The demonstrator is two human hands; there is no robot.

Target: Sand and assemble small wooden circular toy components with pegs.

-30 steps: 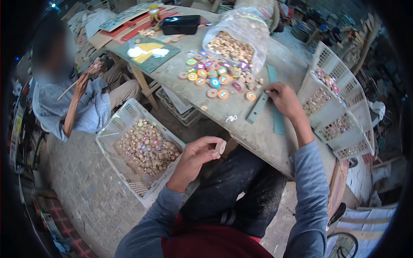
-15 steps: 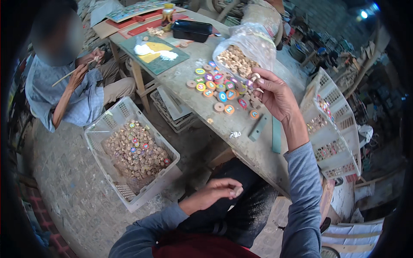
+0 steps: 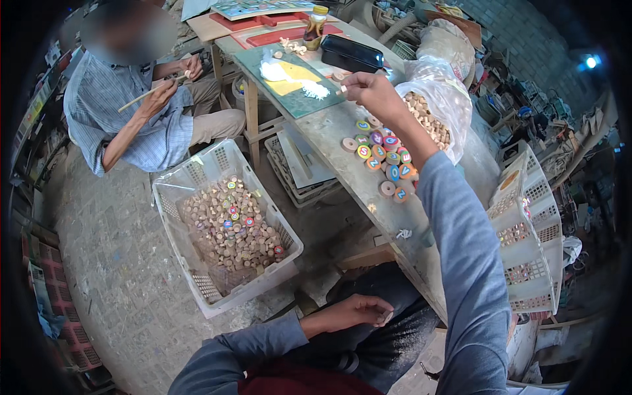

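My right hand (image 3: pixel 376 95) reaches over the far part of the table, fingertips pinched on a small pale wooden peg (image 3: pixel 342 91). It is just right of a white heap (image 3: pixel 315 89) on a yellow patch of the green board (image 3: pixel 288 105). Over my lap, my left hand (image 3: pixel 347 313) is closed on a small round wooden disc (image 3: pixel 386 317). Below my right forearm lie several coloured letter discs (image 3: pixel 393 172) and plain wooden ones (image 3: pixel 387 189). An open plastic bag (image 3: pixel 459 108) spills pale wooden pieces (image 3: pixel 428 120), partly hidden by my arm.
A white crate (image 3: pixel 289 247) of wooden discs stands on the floor at left. Another crate (image 3: pixel 526 257) is at right. A jar (image 3: pixel 316 29) and black case (image 3: pixel 352 54) are on the table (image 3: pixel 349 172). Across from me, a person (image 3: pixel 131 108) holds a stick (image 3: pixel 148 97).
My right hand has moved left and away from me, from the bag's mouth to the white heap, carrying the peg. My left hand stays over my lap. The view has shifted.
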